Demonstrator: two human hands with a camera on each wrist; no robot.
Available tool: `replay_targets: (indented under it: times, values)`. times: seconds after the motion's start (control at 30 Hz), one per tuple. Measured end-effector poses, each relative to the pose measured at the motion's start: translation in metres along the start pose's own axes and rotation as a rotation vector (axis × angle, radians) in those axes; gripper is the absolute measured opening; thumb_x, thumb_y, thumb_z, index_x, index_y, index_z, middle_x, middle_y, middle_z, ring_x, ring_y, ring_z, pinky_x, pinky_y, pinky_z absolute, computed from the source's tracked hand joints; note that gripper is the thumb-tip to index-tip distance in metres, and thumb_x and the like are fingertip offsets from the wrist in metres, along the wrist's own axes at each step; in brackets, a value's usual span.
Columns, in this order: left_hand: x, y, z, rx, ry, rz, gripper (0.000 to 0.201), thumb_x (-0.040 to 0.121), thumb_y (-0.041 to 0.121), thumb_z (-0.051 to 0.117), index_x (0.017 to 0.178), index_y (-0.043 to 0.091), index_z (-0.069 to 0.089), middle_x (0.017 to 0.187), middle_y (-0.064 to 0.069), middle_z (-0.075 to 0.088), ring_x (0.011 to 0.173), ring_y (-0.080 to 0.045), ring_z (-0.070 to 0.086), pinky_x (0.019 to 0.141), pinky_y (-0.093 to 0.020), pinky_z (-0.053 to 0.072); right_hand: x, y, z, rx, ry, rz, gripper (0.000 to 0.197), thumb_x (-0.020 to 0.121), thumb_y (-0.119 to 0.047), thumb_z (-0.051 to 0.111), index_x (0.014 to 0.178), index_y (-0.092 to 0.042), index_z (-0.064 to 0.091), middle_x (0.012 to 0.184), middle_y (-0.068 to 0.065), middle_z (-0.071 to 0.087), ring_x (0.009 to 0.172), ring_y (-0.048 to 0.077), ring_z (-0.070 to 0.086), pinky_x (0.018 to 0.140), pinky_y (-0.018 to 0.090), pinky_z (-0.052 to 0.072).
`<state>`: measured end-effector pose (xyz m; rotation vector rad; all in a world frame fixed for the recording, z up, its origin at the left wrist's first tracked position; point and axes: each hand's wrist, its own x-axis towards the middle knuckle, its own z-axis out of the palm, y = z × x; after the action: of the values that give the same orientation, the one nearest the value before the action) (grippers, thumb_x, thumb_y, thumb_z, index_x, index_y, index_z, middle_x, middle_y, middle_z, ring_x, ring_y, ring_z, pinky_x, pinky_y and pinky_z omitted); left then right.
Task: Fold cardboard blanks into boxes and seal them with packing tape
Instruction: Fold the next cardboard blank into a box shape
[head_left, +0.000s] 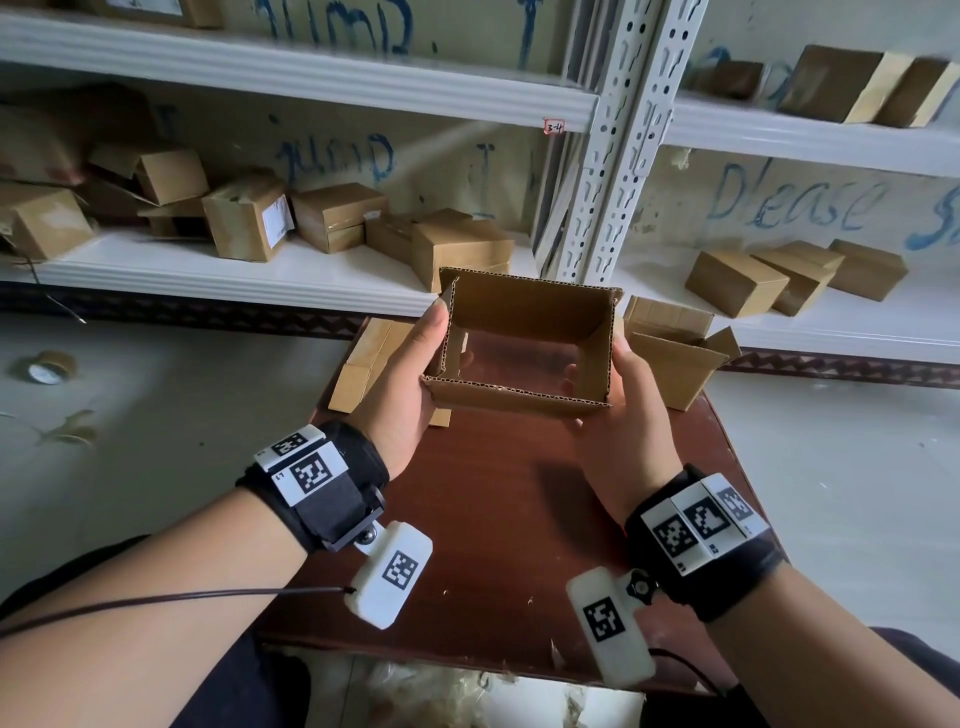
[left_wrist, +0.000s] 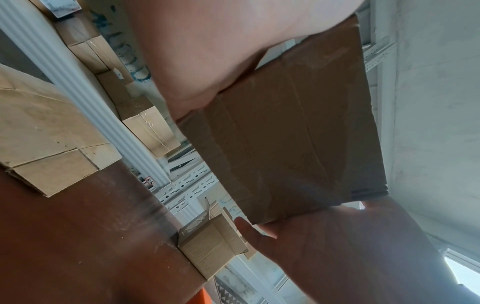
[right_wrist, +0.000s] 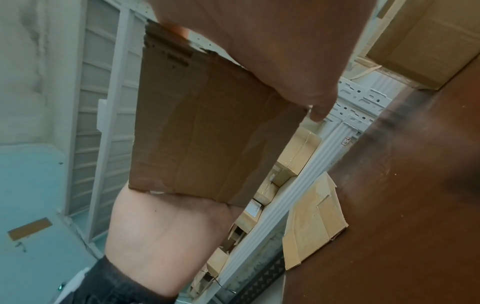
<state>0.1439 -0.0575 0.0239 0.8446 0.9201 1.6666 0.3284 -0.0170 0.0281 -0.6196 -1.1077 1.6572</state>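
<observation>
The opened cardboard box is held in the air above the brown table, open side up to the head camera — the taped bottom shows through inside. The left hand clasps its left wall, thumb up along the corrugated edge; the right hand grips the right wall, fingertips showing inside the box. Only the wrist views show the underside: from the left wrist, the box's bottom carries glossy tape over the flap seam. On the table just beyond the box lie a stack of flat blanks to its left and an open-flapped box to its right. Behind the table, shelves hold finished boxes.
</observation>
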Motion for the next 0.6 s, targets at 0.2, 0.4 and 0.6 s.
replay_targets:
  times: [0.2,0.4,0.6]
  values:
    - [0.005,-0.003,-0.005,0.039,0.005,0.038,0.033,0.093,0.056,0.056,0.106,0.038,0.081,0.114,0.002,0.073,0.120,-0.027,0.060,0.097,-0.039,0.049,-0.001,0.005,-0.001,-0.113,0.003,0.028,0.022,0.107,-0.044,0.043,0.108,-0.039,0.064,0.090,-0.023,0.070,0.084,-0.009,0.064,0.089,0.027,0.043]
    - [0.005,-0.005,-0.008,0.103,-0.033,0.066,0.032,0.099,0.053,0.050,0.114,0.044,0.077,0.124,0.009,0.071,0.124,-0.023,0.061,0.114,-0.048,0.037,0.001,0.011,-0.005,-0.215,0.043,0.062,0.038,0.092,-0.060,0.050,0.124,-0.043,0.058,0.114,-0.022,0.064,0.108,-0.002,0.059,0.096,0.032,0.043]
    - [0.010,-0.014,-0.017,0.151,-0.072,0.065,0.051,0.095,0.068,0.057,0.139,0.043,0.062,0.155,0.005,0.053,0.149,-0.027,0.042,0.126,-0.060,0.020,0.003,0.013,-0.007,-0.224,0.106,0.092,0.068,0.081,-0.066,0.056,0.142,-0.038,0.057,0.129,-0.016,0.059,0.120,0.007,0.055,0.103,0.038,0.045]
